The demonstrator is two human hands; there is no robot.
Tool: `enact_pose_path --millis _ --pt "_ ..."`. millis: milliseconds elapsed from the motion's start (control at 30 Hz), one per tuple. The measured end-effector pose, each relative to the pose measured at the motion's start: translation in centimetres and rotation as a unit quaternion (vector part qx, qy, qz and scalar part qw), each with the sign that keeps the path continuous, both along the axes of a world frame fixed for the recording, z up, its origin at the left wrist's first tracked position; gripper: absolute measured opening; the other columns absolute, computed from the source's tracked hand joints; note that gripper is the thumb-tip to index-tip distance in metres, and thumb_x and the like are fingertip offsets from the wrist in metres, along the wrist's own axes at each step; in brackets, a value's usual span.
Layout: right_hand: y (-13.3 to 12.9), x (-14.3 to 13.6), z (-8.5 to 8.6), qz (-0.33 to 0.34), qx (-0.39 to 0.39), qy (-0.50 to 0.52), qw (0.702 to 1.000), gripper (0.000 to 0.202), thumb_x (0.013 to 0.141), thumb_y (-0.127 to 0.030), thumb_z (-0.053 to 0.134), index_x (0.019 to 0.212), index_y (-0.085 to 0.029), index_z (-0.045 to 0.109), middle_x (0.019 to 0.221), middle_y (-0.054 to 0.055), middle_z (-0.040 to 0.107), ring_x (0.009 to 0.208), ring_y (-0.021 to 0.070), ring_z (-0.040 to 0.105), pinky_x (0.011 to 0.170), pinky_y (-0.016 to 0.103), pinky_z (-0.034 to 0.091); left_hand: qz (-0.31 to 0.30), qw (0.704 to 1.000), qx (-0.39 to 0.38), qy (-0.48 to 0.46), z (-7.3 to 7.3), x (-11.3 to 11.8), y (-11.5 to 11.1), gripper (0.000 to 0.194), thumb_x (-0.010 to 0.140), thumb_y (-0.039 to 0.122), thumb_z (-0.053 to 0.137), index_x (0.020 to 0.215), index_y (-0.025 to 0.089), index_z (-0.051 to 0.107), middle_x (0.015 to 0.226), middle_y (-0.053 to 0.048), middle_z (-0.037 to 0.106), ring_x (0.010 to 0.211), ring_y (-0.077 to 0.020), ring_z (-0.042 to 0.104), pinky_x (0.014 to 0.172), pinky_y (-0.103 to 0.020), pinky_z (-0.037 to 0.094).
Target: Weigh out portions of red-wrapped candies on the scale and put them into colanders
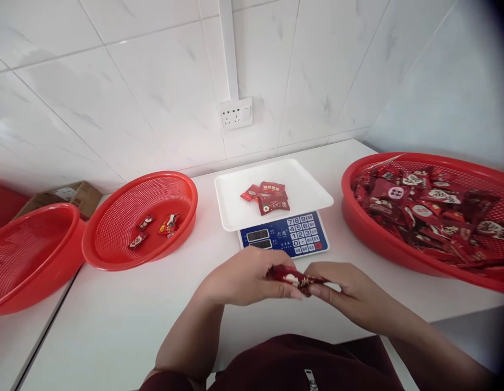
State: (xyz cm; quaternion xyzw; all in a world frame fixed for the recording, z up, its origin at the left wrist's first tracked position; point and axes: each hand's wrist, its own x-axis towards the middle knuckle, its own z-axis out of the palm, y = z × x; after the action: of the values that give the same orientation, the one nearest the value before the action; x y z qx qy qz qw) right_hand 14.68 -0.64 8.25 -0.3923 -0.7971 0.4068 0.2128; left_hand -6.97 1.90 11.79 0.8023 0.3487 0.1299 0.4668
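Observation:
Between my two hands, close in front of the scale, is a dark red snack packet (290,277) with pale print. My left hand (252,277) grips its left end, thumb along the near side. The fingers of my right hand (344,288) pinch its right end. Behind them stands a blue and white digital scale (282,234) with a keypad; my left hand hides part of its lower left edge. On the scale's white tray (235,187) lie several red packets (272,198), grouped near the middle.
At the right, a red basket (350,212) is heaped with red packets. To the left, another red basket (113,260) holds several small packets. A further red basket (68,255) stands at the far left, with a cardboard box (83,198) behind. A socket (235,114) sits on the tiled wall.

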Motion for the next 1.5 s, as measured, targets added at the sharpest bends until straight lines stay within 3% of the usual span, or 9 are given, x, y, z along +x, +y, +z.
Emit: enact_pose_path --millis 133,267,500,900,1100,1200,1333,1500 --pt "-0.7 -0.2 -0.1 0.087 -0.016 0.033 0.996 0.036 0.094 -0.044 0.041 0.075 -0.02 0.06 0.07 0.001 0.063 0.065 0.0123 0.055 0.062 0.022 0.041 -0.105 0.993 0.054 0.014 0.6 -0.3 -0.5 0.021 0.08 0.038 0.063 0.09 0.019 0.062 0.076 0.001 0.062 0.068 -0.0105 0.054 0.062 -0.019 0.039" --pt "-0.8 -0.3 -0.4 0.11 -0.025 0.065 0.991 0.034 0.094 -0.042 0.042 0.077 -0.02 0.06 0.072 0.001 0.062 0.066 0.0115 0.055 0.064 0.022 0.04 -0.146 0.986 0.081 0.02 1.0 -0.5 -1.1 0.027 0.082 0.042 0.059 0.092 0.017 0.061 0.078 -0.001 0.064 0.071 -0.0121 0.056 0.064 -0.02 0.041" --pt "-0.4 -0.4 0.0 0.099 -0.017 0.056 0.993 0.035 0.094 -0.043 0.041 0.079 -0.02 0.063 0.072 0.002 0.063 0.066 0.0122 0.055 0.064 0.023 0.04 -0.103 0.984 0.123 0.078 1.0 -1.2 -1.3 0.03 0.081 0.049 0.059 0.084 0.018 0.06 0.076 0.001 0.064 0.066 -0.0117 0.055 0.059 -0.02 0.039" --pt "0.2 -0.7 -0.1 0.028 -0.075 0.024 0.996 0.025 0.089 -0.04 0.052 0.081 -0.021 0.066 0.076 0.0 0.066 0.07 0.0131 0.057 0.066 0.022 0.042 -0.067 0.981 0.175 0.049 0.1 -1.2 -0.2 0.029 0.083 0.044 0.057 0.071 0.017 0.059 0.065 0.002 0.06 0.061 -0.0097 0.052 0.055 -0.019 0.035" --pt "0.4 -0.8 -0.3 0.0 -0.08 0.007 0.997 0.027 0.088 -0.042 0.051 0.078 -0.02 0.065 0.075 0.0 0.066 0.069 0.0141 0.057 0.064 0.023 0.043 -0.042 0.985 0.163 0.032 -0.4 -1.1 0.0 0.031 0.079 0.046 0.061 0.067 0.018 0.059 0.061 0.003 0.057 0.058 -0.0092 0.049 0.054 -0.02 0.033" --pt "0.7 -0.7 -0.6 -0.024 -0.077 0.005 0.997 0.027 0.088 -0.042 0.05 0.08 -0.021 0.064 0.076 0.001 0.067 0.071 0.0155 0.058 0.066 0.024 0.044 0.011 0.99 0.135 0.041 -0.1 -1.3 0.0 0.03 0.08 0.046 0.061 0.068 0.018 0.061 0.063 0.003 0.058 0.058 -0.0096 0.048 0.055 -0.02 0.034" --pt "1.1 -0.5 -0.8 -0.077 -0.074 0.019 0.994 0.027 0.088 -0.043 0.048 0.086 -0.022 0.065 0.081 0.001 0.068 0.077 0.0167 0.06 0.071 0.026 0.047 0.151 0.985 0.08 0.014 0.4 -1.8 0.4 0.03 0.084 0.045 0.054 0.076 0.018 0.062 0.069 0.001 0.06 0.063 -0.0123 0.05 0.056 -0.021 0.036" --pt "1.2 -0.6 -1.1 -0.102 -0.073 0.01 0.992 0.026 0.087 -0.043 0.049 0.087 -0.023 0.065 0.082 0.002 0.068 0.078 0.0172 0.062 0.072 0.027 0.049 0.333 0.932 0.14 0.026 0.0 -2.6 1.5 0.032 0.09 0.044 0.04 0.077 0.019 0.055 0.064 0.002 0.053 0.058 -0.0124 0.045 0.051 -0.022 0.033"
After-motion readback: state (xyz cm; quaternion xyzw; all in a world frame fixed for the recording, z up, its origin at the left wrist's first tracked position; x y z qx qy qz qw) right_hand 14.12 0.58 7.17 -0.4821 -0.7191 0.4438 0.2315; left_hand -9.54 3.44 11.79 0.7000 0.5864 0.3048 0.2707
